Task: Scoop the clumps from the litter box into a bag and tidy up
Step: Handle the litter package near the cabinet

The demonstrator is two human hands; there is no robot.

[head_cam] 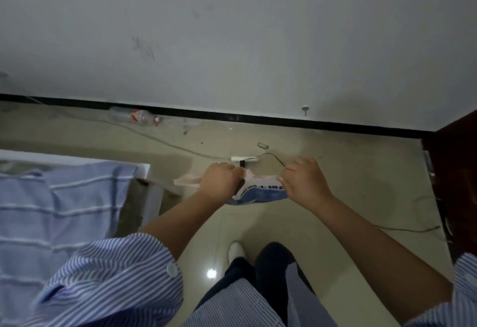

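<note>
A person in a blue-and-white striped shirt stands on a pale tiled floor (348, 184), holding a bag (260, 189) out in front at about waist height. The left hand (219, 179) has its fingers curled tight around the bag's top edge on one side; the right hand (304, 179) pinches the top edge on the other, so the bag hangs stretched between the two, well above the floor. The bag is white and blue with dark printed characters, and a pinkish strip of it trails past the left hand. Below it, a white power strip (244, 158) with a black cable lies on the floor near the black baseboard (309, 122). An empty plastic bottle (136, 117) lies against the baseboard toward the floor's far left. A bed with a blue striped cover (64, 197) fills the left side, and a dark wooden door (456, 166) stands at the right edge.
</note>
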